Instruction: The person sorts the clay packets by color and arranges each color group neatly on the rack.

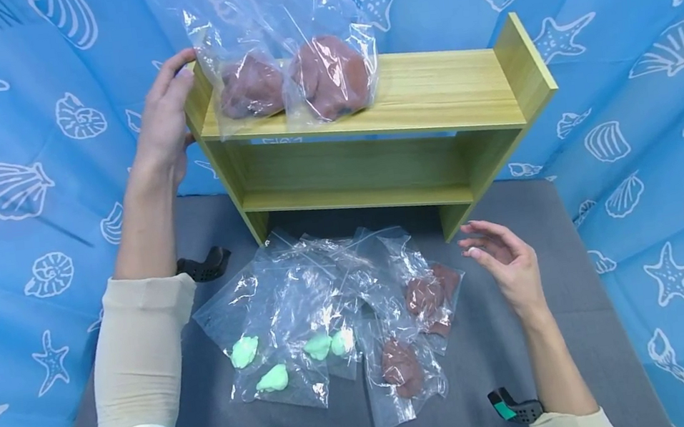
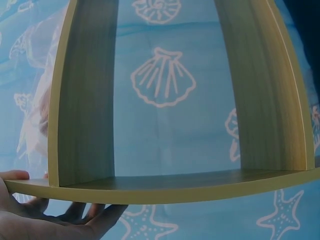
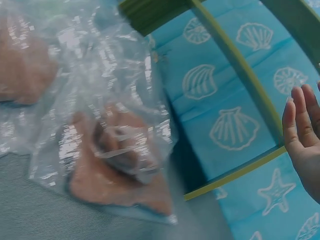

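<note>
A small wooden shelf (image 1: 449, 87) with two boards stands at the back of the table. My left hand (image 1: 164, 121) grips the top of its left side panel, with the thumb on one side and fingers on the other in the left wrist view. Two clear plastic bags holding brown lumps (image 1: 333, 74) sit on the upper board, close beside that hand. My right hand (image 1: 511, 267) is off the shelf's lower right side, fingers relaxed and holding nothing. Left of it lies a clear bag with brown pieces (image 3: 120, 165).
Before the shelf, overlapping clear bags lie on the grey tabletop (image 1: 481, 383). Some contain pale green lumps (image 1: 271, 378), others brown lumps (image 1: 401, 368). A blue curtain (image 1: 649, 130) with white shells and starfish surrounds the table. Black bands (image 1: 517, 407) show by both wrists.
</note>
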Demonstrator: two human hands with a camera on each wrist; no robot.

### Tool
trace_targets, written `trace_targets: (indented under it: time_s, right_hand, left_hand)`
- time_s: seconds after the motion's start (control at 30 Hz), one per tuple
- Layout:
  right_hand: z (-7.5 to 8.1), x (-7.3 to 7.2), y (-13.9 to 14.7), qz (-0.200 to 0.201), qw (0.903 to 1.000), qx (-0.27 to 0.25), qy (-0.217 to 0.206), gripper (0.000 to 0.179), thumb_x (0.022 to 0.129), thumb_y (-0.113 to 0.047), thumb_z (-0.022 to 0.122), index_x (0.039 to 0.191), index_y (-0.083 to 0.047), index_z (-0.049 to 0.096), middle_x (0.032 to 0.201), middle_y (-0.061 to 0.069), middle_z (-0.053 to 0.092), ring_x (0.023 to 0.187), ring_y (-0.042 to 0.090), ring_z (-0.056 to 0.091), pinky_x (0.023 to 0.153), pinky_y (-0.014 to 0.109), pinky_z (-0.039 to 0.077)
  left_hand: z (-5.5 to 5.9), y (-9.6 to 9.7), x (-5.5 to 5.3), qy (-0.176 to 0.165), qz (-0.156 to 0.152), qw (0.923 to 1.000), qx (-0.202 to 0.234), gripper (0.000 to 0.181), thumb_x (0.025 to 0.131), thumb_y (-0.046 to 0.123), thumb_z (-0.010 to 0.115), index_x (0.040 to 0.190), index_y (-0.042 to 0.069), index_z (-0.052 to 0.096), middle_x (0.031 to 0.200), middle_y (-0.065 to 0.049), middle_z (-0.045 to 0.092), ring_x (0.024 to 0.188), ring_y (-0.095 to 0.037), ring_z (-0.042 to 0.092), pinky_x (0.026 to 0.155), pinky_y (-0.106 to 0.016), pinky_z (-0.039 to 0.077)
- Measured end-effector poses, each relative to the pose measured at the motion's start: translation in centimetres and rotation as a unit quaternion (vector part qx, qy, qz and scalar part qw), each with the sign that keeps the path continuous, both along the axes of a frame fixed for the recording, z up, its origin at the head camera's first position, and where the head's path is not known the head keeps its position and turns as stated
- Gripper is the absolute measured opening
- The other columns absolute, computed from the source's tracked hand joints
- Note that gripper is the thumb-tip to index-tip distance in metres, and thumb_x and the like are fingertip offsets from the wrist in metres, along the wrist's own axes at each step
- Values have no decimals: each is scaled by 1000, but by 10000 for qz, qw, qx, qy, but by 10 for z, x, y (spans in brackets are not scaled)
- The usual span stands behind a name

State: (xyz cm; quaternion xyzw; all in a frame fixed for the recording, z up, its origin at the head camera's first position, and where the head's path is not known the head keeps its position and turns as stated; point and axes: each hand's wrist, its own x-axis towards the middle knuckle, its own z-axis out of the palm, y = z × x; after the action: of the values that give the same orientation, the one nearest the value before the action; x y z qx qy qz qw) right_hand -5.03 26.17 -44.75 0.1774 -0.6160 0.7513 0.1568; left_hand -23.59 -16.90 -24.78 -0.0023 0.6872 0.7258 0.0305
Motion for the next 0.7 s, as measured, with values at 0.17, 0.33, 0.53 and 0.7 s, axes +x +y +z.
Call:
trace_targets:
  time_s: [0.17,0.33,0.53,0.7]
  right_hand:
    - [-18,4,1,-142,9982,266,-513,39,90,19,59,128,21,49,121,25,63,103,28,67,87,29,55]
    - [-36,11,0,-190,9931,640,-969,42,90,16,61,131,15,52,125,17,65,108,26,65,90,26,53]
    - [-57,19,-5,-132,9879,749,-1352,44,90,14,63,132,14,51,130,19,62,112,28,63,89,25,53]
    - [-74,22,-7,-273,9811,904,-1686,44,90,10,67,131,12,53,130,20,60,111,25,62,90,23,52]
  left_hand:
    - [0,0,0,-7,9,10000,-48,35,107,37,40,140,37,49,134,3,48,120,-16,45,108,-50,26]
    - [0,1,0,44,-7,9999,-99,35,107,37,40,141,37,49,133,2,49,118,-16,46,108,-49,27]
    - [0,2,-1,68,-26,9999,-105,36,107,37,40,142,37,48,132,2,49,118,-15,46,110,-49,27]
    - [-1,1,-1,47,-2,9999,-151,36,107,37,40,142,37,48,136,4,46,124,-15,42,110,-49,26]
